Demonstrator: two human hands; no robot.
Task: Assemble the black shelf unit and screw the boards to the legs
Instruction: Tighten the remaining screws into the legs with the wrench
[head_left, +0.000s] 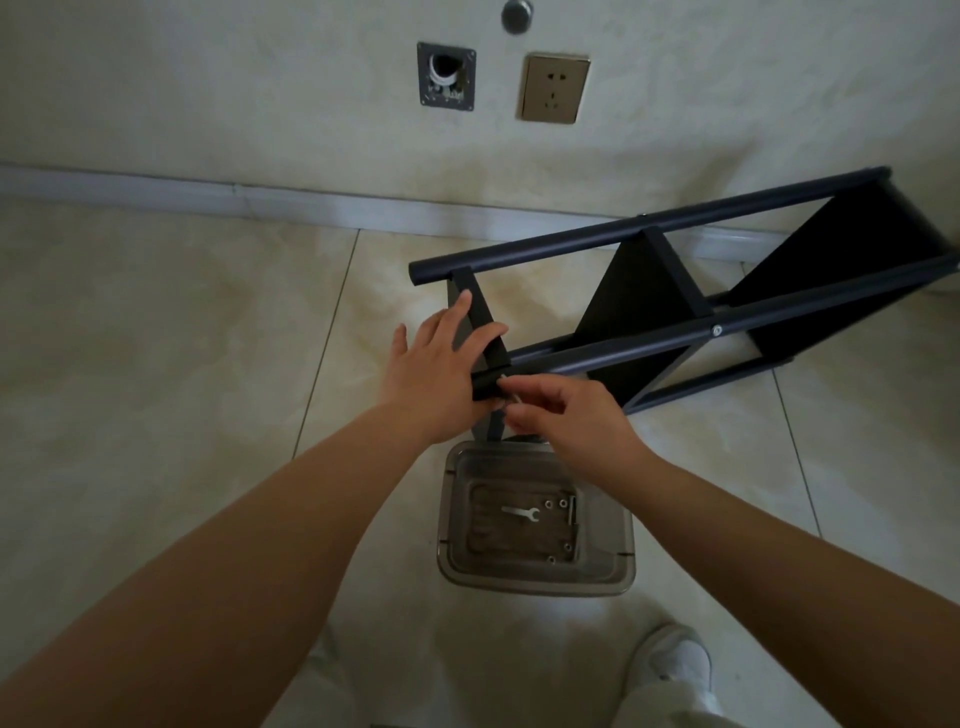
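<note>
Shelf (691, 291) is lying on its side on the floor tiles, long axis running from just ahead of the hands away up-right toward the wall. The near end board (480, 332) is meeting the near leg (649, 348) right where both hands are working.

Left hand (441, 364) is spreading flat against the board, fingers straight, bracing it. Right hand (566, 415) is pinching something small and pale at the board's corner, likely a screw; too small to confirm.

Both hands are at the joint; the right is nearer the hole.

Tray (618, 535) is sitting just below the hands, holding a wrench (522, 513) and loose screws (556, 503).

No readable writing or brand anywhere.
</note>
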